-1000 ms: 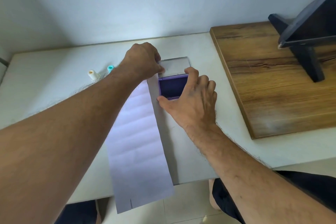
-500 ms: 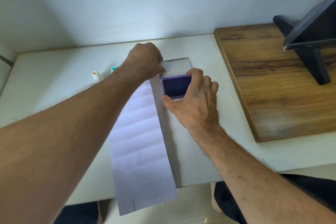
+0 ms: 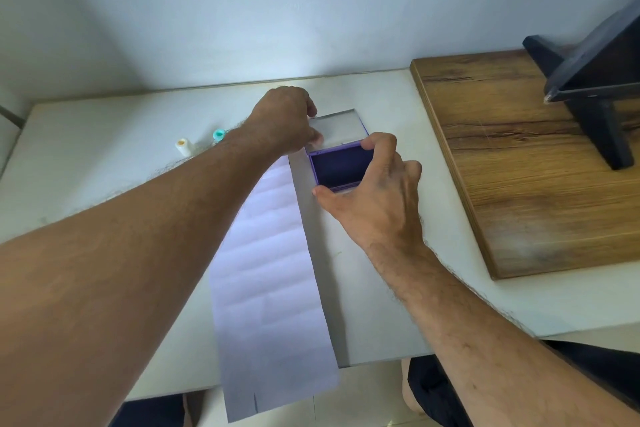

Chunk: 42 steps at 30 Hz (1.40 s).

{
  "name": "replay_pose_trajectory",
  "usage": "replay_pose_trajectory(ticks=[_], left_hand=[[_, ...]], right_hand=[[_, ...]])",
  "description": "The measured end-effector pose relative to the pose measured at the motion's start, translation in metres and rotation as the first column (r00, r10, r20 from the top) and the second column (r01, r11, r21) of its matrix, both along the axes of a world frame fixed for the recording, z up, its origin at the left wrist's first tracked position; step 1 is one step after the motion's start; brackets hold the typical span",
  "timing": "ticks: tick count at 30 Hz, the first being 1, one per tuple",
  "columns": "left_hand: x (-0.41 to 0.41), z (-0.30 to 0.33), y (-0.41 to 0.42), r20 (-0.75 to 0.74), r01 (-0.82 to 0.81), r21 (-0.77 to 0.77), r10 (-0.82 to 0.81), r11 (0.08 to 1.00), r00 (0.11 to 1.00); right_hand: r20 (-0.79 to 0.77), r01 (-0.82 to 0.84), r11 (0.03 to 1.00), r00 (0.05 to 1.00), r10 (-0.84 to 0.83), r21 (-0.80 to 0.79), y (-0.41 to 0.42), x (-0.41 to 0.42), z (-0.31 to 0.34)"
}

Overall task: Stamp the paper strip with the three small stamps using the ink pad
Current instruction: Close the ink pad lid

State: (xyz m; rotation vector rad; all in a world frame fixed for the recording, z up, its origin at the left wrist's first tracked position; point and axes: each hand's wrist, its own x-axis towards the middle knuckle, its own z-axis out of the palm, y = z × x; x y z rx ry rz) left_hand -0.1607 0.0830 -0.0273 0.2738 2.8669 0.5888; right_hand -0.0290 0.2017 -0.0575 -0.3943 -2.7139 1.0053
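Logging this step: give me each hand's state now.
Left hand: pinching the clear lid of the ink pad.
Right hand: gripping the ink pad's base, thumb and fingers at opposite edges.

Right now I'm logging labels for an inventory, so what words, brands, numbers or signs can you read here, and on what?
None can be read.
Ink pad: no label shows on its purple case or clear lid.
Paper strip: blank, only fold creases and a short dark mark near its bottom edge.
White stamp and teal stamp: too small to show any print.
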Motion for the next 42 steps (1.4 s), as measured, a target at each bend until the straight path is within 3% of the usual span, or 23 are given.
replay_pose_trajectory(ticks=[8, 18, 27, 36, 42], left_hand=[[-0.003, 0.005, 0.002, 0.034, 0.004, -0.008, -0.004, 1.0, 0.999], [-0.004, 0.026, 0.008, 0.299, -0.004, -0.011, 0.007, 1.0, 0.954], [0.011, 0.043, 0.011, 0.134, 0.154, -0.106, -0.14, 0.982, 0.981], [0.046, 0.044, 0.01, 0.192, 0.326, -0.124, -0.3, 0.937, 0.934], [0.055, 0.028, 0.012, 0.157, 0.361, -0.189, -0.334, 0.913, 0.929]], right_hand=[[0.007, -0.004, 1.0, 1.0, 0.004, -0.022, 0.001, 0.0, 0.002], [0.09, -0.018, 0.998, 0.996, 0.023, -0.061, 0.007, -0.004, 0.011], [0.113, 0.014, 0.991, 0.994, 0.001, -0.133, 0.023, -0.012, 0.001], [0.097, 0.001, 0.982, 0.995, 0.017, -0.187, 0.027, -0.016, 0.006], [0.153, -0.006, 0.996, 0.988, 0.019, -0.084, 0.03, -0.017, 0.01]])
